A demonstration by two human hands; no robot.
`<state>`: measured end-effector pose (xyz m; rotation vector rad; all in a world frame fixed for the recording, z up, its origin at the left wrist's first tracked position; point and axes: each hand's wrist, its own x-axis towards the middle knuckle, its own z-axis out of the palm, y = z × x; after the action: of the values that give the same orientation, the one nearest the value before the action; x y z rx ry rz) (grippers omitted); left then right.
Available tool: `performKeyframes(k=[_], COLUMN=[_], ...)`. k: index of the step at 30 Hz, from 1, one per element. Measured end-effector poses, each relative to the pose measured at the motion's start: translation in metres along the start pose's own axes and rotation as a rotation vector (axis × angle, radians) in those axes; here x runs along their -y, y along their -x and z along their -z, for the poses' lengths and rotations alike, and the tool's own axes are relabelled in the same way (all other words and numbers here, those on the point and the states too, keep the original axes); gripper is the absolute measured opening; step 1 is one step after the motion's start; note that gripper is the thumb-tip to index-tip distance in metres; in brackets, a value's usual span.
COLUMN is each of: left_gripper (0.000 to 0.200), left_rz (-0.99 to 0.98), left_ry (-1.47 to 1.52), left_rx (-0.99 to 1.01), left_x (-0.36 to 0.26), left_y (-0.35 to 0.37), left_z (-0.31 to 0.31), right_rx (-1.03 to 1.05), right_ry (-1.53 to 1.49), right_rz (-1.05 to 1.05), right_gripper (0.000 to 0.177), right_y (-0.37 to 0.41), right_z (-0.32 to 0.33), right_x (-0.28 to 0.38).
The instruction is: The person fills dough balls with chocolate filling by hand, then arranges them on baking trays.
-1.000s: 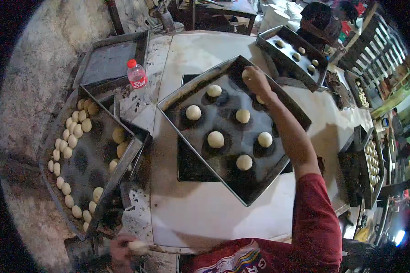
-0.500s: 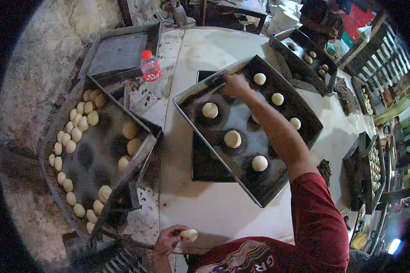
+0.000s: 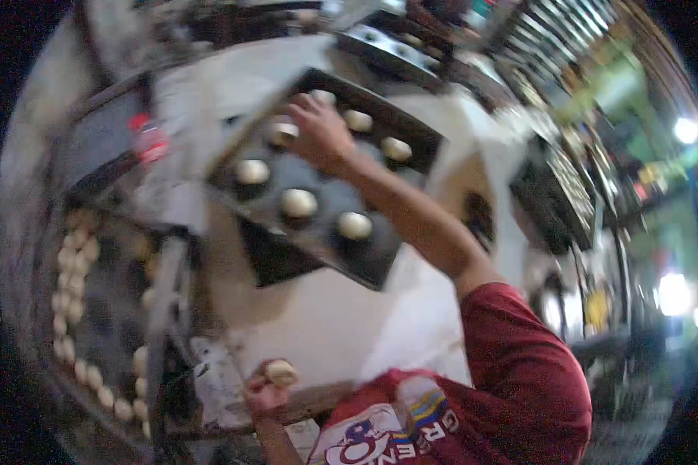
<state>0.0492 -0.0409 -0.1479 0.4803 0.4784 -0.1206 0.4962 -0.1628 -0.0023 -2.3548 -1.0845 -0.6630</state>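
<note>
My left hand point(image 3: 264, 394), low in the view near my shirt, grips a pale round dough ball point(image 3: 281, 373) with its fingers closed round it. My right hand point(image 3: 318, 130) is over the far part of a dark metal baking tray point(image 3: 326, 246), its fingers apart and somewhat blurred. Just left of that hand a dough ball point(image 3: 285, 135) rests in the tray. Other dough balls sit spaced out around it, among them a near one point(image 3: 298, 203) and one on the right point(image 3: 396, 149). My right forearm covers part of the tray's middle.
At the left stands a deep tray point(image 3: 167, 298) with many dough balls along its sides. Behind it are a red-capped bottle point(image 3: 149, 141) and another tray point(image 3: 108, 124). More trays stand at the far side and right point(image 3: 551, 194). A dark tray point(image 3: 275, 260) lies under the working tray.
The view has swung and blurred, shifting everything leftward. A dough ball now shows in the tray where my right hand was, and that hand has moved off it. My left hand keeps its dough ball.
</note>
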Motion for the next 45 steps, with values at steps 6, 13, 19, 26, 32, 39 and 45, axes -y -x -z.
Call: performKeyframes(k=[6,13,19,26,32,39,45], left_gripper=[0.057,0.069,0.064,0.062,0.060,0.057,0.051], left_rz=[0.116,0.170,0.132,0.082,0.048,0.163,0.048], left_ry=[0.270,-0.204,-0.324,-0.415,-0.208,0.082,-0.497], left_rx=[0.280,0.331,0.325,0.296,0.279,0.464,0.405], left_x=[0.048,0.130,0.188,0.195,0.179,0.162,0.103], left_y=[-0.059,-0.092,-0.093,-0.085,-0.080,-0.086,-0.056], left_z=[-0.086,-0.183,-0.234,-0.238,-0.218,-0.173,-0.152], right_rx=[-0.384,0.004,0.315,0.340,0.569,0.331,0.394], right_ry=[-0.158,0.082,-0.389,-0.061,-0.313,-0.929,-0.521], right_rz=[-0.532,-0.955,-0.745,-0.445,-0.765,-0.846,-0.226], right_gripper=[0.012,0.024,0.027,0.010,0.023,0.027,0.017], right_y=[0.225,0.392,0.406,0.402,0.378,0.246,0.118], right_z=[0.140,0.224,0.212,0.219,0.256,0.232,0.099], right_x=[-0.056,-0.265,-0.318,-0.314,-0.317,-0.196,-0.127])
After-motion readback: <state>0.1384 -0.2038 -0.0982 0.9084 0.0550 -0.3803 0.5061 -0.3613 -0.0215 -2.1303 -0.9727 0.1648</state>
